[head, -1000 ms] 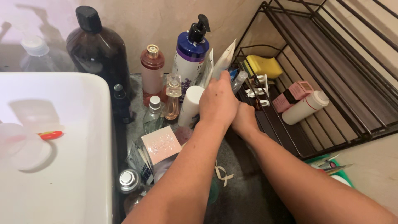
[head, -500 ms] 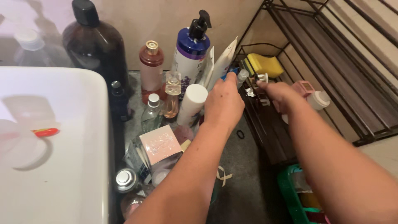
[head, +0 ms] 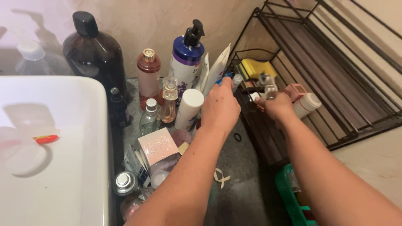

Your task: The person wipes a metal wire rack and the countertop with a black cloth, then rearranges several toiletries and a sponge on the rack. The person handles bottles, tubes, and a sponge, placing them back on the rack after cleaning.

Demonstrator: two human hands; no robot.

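Now | left hand (head: 220, 106) pinches white tube (head: 217, 71) | right hand (head: 276, 106) on rack (head: 293, 138)

A home bathroom counter: a white basin (head: 54, 167) beside crowded toiletries, including a pump bottle (head: 186, 58), perfume bottles (head: 168, 100) and a black wire rack (head: 318, 79).

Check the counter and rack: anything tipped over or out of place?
Yes. A white bottle lies on its side on the black wire rack, beside the right hand. A small black hair tie sits loose on the counter. Nothing looks spilled.
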